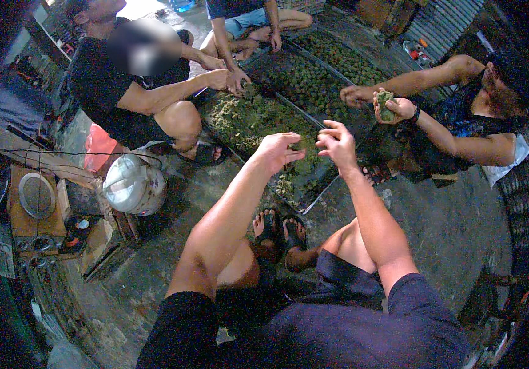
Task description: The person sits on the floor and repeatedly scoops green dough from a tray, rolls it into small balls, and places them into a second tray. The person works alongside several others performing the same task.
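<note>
Both my hands are raised over the near end of a long tray (304, 211) on the floor. It is spread with a yellow-green crumbly mass (237, 117). My left hand (280, 150) hovers above this mass, its fingers apart and slightly bent. Close by, my right hand (337, 146) is held with spread fingers, near the tray's right side. A small gap separates the two hands, and nothing shows in either. Beyond them, small round green lumps (307, 86) lie in rows. Part of the near mass is hidden behind my hands.
A person at the left (129, 98) reaches into the crumbly mass; another (246, 24) sits behind. A person at the right (473, 117) holds a green clump (387, 106). At left stand a white lidded container (134, 184), a red bag (100, 147) and a wooden speaker box (15, 206).
</note>
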The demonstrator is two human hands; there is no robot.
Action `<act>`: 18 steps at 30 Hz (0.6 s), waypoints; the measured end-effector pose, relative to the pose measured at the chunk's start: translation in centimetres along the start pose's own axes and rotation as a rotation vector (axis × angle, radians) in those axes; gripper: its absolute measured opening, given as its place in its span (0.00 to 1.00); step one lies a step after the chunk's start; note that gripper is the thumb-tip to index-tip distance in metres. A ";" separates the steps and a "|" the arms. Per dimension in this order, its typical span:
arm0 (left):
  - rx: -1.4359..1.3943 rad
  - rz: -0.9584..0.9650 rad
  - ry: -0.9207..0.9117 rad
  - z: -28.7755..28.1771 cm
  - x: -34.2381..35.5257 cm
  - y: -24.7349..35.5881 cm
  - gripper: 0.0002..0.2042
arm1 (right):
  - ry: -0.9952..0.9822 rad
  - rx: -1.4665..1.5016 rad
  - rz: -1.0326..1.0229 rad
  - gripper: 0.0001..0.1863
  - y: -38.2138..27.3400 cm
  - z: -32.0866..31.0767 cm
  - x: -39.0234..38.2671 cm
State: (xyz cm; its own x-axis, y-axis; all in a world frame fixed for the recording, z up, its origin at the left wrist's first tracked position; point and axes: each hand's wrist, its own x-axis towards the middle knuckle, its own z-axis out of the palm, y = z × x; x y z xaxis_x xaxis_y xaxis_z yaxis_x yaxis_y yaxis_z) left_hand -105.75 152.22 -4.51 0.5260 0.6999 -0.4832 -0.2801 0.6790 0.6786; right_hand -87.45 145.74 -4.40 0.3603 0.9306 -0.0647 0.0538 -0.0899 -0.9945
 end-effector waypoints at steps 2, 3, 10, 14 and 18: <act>0.162 0.037 0.043 1.6 -1.4 0.5 0.14 | -0.139 -0.219 -0.310 0.25 -1.3 1.7 -1.2; 0.216 0.093 0.046 0.7 0.7 -0.8 0.13 | -0.177 -0.358 -0.534 0.27 -1.4 2.2 -1.3; 0.150 0.260 0.031 1.0 0.0 -1.2 0.15 | 0.044 -0.462 -0.609 0.22 -1.4 3.2 -2.5; 0.311 0.309 -0.013 1.3 0.7 -1.4 0.14 | 0.009 -0.486 -0.583 0.17 -2.3 2.5 -2.8; 0.188 0.193 0.013 1.0 -0.4 -0.7 0.13 | -0.043 -0.195 -0.357 0.14 -0.5 2.3 -2.2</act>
State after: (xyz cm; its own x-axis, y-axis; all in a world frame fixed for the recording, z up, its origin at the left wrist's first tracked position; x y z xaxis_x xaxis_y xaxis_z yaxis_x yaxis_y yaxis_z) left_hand -104.96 151.26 -4.29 0.4663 0.8161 -0.3412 -0.2194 0.4804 0.8492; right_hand -90.37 144.56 -3.90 0.2480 0.9291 0.2742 0.3453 0.1797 -0.9211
